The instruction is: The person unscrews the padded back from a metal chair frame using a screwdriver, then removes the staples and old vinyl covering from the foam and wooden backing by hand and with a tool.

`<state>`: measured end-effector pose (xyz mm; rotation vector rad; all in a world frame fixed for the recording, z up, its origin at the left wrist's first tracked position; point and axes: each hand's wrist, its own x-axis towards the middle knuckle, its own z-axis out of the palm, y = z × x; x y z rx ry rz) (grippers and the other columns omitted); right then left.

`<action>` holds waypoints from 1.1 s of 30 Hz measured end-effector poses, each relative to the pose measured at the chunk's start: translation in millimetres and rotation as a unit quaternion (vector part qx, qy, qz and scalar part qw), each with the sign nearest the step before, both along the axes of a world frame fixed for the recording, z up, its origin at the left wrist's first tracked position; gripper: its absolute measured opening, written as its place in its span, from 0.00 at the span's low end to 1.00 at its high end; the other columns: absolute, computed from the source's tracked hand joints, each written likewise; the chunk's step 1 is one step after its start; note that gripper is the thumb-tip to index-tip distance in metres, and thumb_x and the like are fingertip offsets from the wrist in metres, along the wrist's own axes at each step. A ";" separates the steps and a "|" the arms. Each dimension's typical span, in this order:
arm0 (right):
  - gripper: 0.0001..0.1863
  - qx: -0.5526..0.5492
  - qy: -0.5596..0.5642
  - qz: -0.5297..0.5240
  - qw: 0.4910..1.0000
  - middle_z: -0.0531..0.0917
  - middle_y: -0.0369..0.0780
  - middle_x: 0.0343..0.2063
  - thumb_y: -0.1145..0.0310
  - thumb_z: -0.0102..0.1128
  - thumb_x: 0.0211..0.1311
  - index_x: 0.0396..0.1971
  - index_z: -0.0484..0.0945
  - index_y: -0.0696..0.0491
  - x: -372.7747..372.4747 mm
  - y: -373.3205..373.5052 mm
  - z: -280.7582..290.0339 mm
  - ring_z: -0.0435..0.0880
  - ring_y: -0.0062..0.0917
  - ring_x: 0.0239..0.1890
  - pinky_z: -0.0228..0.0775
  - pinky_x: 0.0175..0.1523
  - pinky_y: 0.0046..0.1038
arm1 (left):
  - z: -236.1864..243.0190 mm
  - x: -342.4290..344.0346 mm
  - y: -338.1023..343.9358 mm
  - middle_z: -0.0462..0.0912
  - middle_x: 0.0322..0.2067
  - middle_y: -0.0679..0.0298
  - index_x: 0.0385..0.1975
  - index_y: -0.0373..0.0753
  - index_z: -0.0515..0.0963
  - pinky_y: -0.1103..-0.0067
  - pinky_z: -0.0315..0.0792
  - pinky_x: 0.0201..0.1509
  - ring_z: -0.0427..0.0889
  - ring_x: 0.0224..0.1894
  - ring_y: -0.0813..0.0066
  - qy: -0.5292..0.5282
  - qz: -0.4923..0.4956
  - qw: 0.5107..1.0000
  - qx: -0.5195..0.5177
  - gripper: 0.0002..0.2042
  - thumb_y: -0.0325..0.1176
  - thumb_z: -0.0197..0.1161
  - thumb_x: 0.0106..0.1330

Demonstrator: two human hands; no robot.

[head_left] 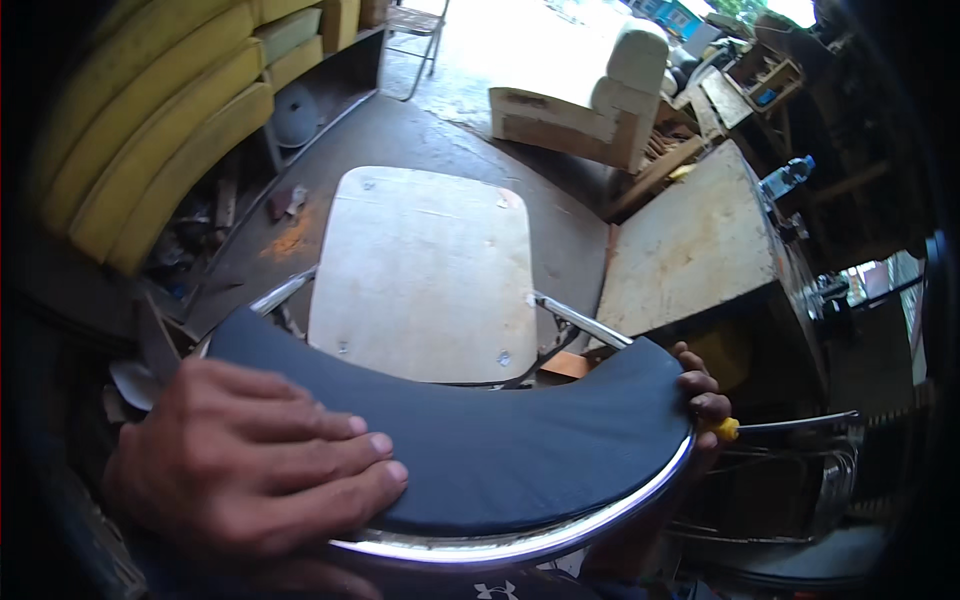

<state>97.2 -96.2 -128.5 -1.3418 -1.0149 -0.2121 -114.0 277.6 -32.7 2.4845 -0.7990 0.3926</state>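
A dark padded, curved backrest (pixel 520 450) with a chrome tube (pixel 460 546) along its near edge spans the lower view. Beyond it is the chair's pale plywood seat (pixel 420 260). My left hand (pixel 260 450) lies on the pad's left part, fingers stretched out; its thumb is partly hidden below. My right hand (pixel 700 395) is at the pad's right end, fingers curled around a yellow-handled screwdriver (pixel 730 430) beside the edge, its shaft pointing right. Much of that hand is hidden behind the pad.
Stacked yellow cushions (pixel 170 150) stand at the left. A worn wooden box (pixel 685 250) is at the right, with a plastic bottle (pixel 785 178) by it. A pale armchair frame (pixel 570 125), a folding chair (pixel 415 30) and piled wooden scraps (pixel 750 90) are farther back.
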 end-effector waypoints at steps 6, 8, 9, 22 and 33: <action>0.30 -0.110 -0.154 -0.233 0.954 0.74 0.55 0.64 0.42 0.37 0.81 0.59 0.71 0.54 -53.9 3.9 4.6 0.68 0.55 0.71 0.63 0.72 0.58 | -26.9 -3.9 64.9 0.89 0.46 0.49 0.48 0.35 0.86 0.60 0.69 0.69 0.81 0.61 0.50 0.069 0.267 0.942 -0.193 0.39 0.71 0.53 0.68; 0.31 -0.129 -0.159 -0.268 0.941 0.74 0.53 0.64 0.39 0.38 0.79 0.58 0.72 0.53 -55.3 8.4 -0.9 0.64 0.54 0.74 0.56 0.75 0.56 | -59.5 -2.5 64.6 0.88 0.46 0.47 0.47 0.30 0.86 0.63 0.71 0.68 0.83 0.58 0.54 0.184 0.208 0.896 -0.348 0.40 0.67 0.43 0.75; 0.30 -0.094 -0.141 -0.239 0.956 0.75 0.52 0.64 0.40 0.40 0.79 0.58 0.72 0.53 -48.8 10.9 -4.0 0.63 0.52 0.75 0.53 0.77 0.56 | -75.5 -6.5 55.9 0.89 0.43 0.48 0.45 0.30 0.87 0.70 0.73 0.65 0.86 0.53 0.58 0.294 0.211 0.786 -0.501 0.39 0.65 0.41 0.76; 0.19 -0.012 0.095 -0.257 0.962 0.81 0.45 0.57 0.67 0.54 0.77 0.59 0.76 0.63 -2.0 -20.6 49.2 0.78 0.27 0.60 0.65 0.67 0.27 | -62.0 41.0 -103.2 0.85 0.49 0.47 0.65 0.37 0.74 0.67 0.75 0.59 0.85 0.51 0.57 0.394 0.100 0.888 -0.214 0.36 0.64 0.39 0.79; 0.17 -0.087 0.044 -0.360 0.928 0.82 0.48 0.57 0.74 0.52 0.70 0.54 0.79 0.63 -31.5 -0.4 64.8 0.79 0.33 0.63 0.64 0.71 0.35 | -86.5 59.6 -102.8 0.89 0.38 0.46 0.48 0.31 0.85 0.68 0.79 0.50 0.89 0.43 0.59 0.308 0.162 0.853 -0.388 0.34 0.62 0.49 0.77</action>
